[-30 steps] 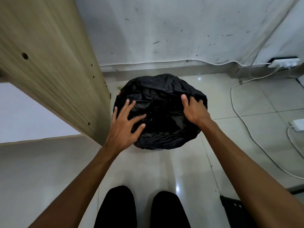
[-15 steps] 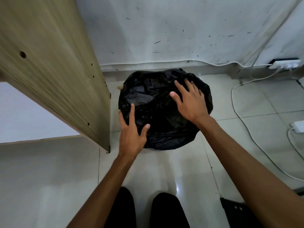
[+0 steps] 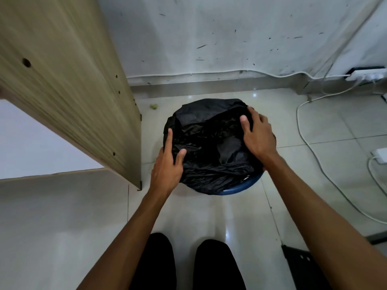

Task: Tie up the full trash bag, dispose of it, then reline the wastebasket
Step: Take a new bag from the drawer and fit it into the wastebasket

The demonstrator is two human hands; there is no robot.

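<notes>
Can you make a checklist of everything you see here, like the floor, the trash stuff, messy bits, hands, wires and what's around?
Surface: pale glossy tiled floor, bare near the feet.
Job's things: black bag spread over a blue bin; only the near rim shows.
Clutter: small greenish scrap by the baseboard.
Hands: left hand and right hand lie on the bag, fingers loose.
Cables: white cable curls across the floor from a power strip; white adapter at right.
Surroundings: wooden panel at left, scuffed white wall behind.
</notes>
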